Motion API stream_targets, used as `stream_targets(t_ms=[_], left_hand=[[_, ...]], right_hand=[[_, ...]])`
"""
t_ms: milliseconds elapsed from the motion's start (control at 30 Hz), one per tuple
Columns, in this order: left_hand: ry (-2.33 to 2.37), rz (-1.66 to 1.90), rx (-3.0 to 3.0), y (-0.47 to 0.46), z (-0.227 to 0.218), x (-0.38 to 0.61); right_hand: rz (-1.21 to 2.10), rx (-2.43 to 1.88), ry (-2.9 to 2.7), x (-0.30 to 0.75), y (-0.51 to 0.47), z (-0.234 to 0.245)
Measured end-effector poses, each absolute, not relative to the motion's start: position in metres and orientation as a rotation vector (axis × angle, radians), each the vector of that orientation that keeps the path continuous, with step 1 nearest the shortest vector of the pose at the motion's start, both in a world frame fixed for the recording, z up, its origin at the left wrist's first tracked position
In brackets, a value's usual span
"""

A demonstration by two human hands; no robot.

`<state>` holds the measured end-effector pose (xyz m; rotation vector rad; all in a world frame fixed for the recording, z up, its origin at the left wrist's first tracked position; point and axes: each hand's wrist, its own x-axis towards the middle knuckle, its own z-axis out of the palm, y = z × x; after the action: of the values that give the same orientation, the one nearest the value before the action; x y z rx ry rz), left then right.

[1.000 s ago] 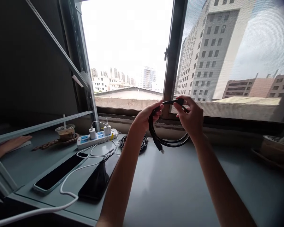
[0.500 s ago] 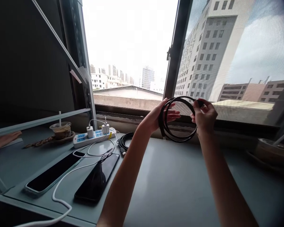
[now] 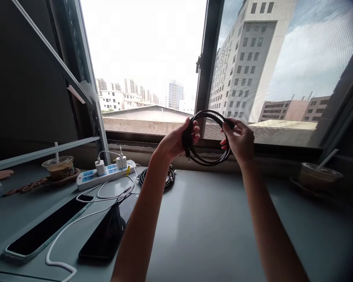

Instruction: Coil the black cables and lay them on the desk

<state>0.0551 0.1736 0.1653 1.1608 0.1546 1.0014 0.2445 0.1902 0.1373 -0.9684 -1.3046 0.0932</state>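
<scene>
A black cable [image 3: 211,162] wound into a round coil hangs in the air between my hands, in front of the window. My left hand [image 3: 176,141] is wrapped round the left side of the coil, with its fingers curled through the ring. At the coil's upper right, my right hand [image 3: 239,138] pinches the cable's dark plug end between thumb and fingers. A second coiled black cable [image 3: 171,181] lies on the table behind my left forearm, partly hidden by it.
On the grey table [image 3: 202,227] at left are a power strip [image 3: 106,175] with white chargers, a white cable [image 3: 59,231], and two phones [image 3: 47,227]. Drink cups [image 3: 60,166] stand at both sides. Another person's hand [image 3: 0,177] shows at far left. A metal frame [image 3: 97,117] rises by the window.
My left fingers, stretched out before, have curled round the coil. The view has shifted right, so the coil and both hands appear further left. My right hand keeps its pinch.
</scene>
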Motion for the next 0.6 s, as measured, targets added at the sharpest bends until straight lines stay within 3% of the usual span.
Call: stream_targets(t_ms=[167,267,367,600], left_hand=[[0.305,1.029,1.288,0.182,0.160,0.053],[0.659,1.073,1.508,0.193,0.150,0.058],[1.102,1.104,1.684,0.211,0.132,0.066],[1.460,0.859,1.753,0.256,0.076,0.078]], right_hand=[[-0.043,-1.063,-1.493,0.262,0.189,0.137],[-0.087,-1.191,-1.552,0.273,0.193,0.132],[0.137,-1.372,-1.685,0.279,0.202,0.122],[0.641,-1.661,-1.759,0.279,0.238,0.075]])
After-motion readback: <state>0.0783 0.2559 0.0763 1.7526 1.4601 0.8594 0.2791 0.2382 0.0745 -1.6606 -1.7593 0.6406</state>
